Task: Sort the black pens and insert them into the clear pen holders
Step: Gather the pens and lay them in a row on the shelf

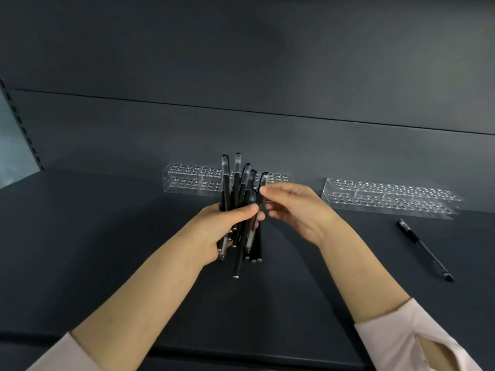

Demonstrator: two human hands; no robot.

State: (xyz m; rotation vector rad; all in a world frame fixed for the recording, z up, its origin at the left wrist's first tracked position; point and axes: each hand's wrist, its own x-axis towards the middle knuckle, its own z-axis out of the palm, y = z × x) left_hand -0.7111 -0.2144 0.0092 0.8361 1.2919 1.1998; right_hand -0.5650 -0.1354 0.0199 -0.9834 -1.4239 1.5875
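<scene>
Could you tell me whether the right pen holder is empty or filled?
Empty: the right holder shows only bare holes; no pen stands in it.

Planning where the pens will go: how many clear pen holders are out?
2. The left holder stands at the back, partly behind the held pens; the right holder stands apart, beyond the loose pen. No others show.

Dim, soft light; wide-angle edge distortion

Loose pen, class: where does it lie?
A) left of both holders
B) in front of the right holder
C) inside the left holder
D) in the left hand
B: the loose pen lies flat, in front of the right holder.
</scene>
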